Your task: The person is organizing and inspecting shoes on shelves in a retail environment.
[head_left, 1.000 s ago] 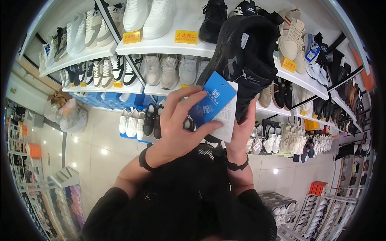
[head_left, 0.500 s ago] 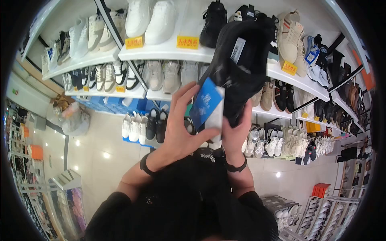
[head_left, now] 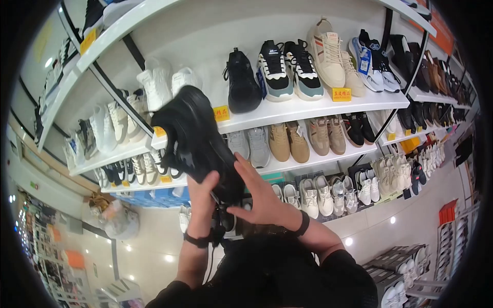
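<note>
A black shoe [head_left: 197,138] is held up in front of the body, tilted, with its upper end towards the left of the view. My left hand [head_left: 203,200] grips its lower part from the left, thumb across the shoe. From the right, my right hand [head_left: 264,197] holds the lower end between spread fingers and thumb. The shoe hides part of both hands' fingers. Behind it, on the upper white shelf [head_left: 287,109], another black shoe [head_left: 242,82] stands beside a black, white and teal pair [head_left: 290,69].
Lower shelves hold tan shoes [head_left: 288,141] and grey shoes [head_left: 249,146]. White shoes [head_left: 316,195] stand in a row near the floor. Plastic bags [head_left: 120,219] lie at left. An orange box [head_left: 448,211] and a shoe rack are at right.
The view has shifted to the right along the shelves. The shoe has moved left and turned over, with its opening and the blue tag now out of sight. Both hands have changed their hold.
</note>
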### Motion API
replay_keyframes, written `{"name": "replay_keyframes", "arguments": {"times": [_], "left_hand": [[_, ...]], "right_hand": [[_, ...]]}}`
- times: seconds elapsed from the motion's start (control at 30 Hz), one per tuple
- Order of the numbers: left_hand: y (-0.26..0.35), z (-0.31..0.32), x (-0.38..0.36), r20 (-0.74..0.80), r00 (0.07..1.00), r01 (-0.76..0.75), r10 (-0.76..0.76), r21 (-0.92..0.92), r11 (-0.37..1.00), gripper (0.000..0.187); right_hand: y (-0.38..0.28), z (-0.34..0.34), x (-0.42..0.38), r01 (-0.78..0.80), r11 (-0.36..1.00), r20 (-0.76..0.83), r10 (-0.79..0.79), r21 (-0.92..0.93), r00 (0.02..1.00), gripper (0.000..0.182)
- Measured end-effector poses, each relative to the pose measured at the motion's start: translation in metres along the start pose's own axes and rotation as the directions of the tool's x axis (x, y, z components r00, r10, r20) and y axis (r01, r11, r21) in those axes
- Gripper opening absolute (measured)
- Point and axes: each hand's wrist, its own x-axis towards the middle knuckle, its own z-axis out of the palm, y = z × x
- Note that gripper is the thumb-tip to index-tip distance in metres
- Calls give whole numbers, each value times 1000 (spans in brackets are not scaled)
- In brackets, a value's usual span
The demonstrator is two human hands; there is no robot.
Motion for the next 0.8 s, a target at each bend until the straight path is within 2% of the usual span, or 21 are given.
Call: {"name": "replay_keyframes", "arguments": {"times": [0.03,0.07,0.13,0.3,0.37,0.53,0.6,0.8], "left_hand": [[9,5,17,-31,997,-66,68,79,995,74],[18,11,39,-62,988,-132,144,156,979,73],[26,7,92,-35,973,-208,226,275,939,73],[37,26,203,-42,957,-221,288,538,813,98],[27,23,245,-18,938,-251,346,653,714,107],[6,25,293,-6,938,-233,348,731,642,109],[0,28,299,-25,926,-184,378,843,506,111],[-14,24,314,-53,952,-132,302,819,558,115]], "right_hand": [[5,1,3,-8,1000,2,8,24,1000,103],[10,1,6,-80,996,-15,81,36,997,95],[22,0,11,-160,985,-55,163,61,985,86],[31,-2,11,-173,985,-53,174,30,983,75],[30,-2,7,-165,986,-44,165,-6,985,73],[40,-9,-5,-176,982,-54,172,-71,984,70],[42,-13,-6,-180,980,-71,174,-89,982,70],[49,-19,-4,-182,975,-108,169,-124,980,67]]}}
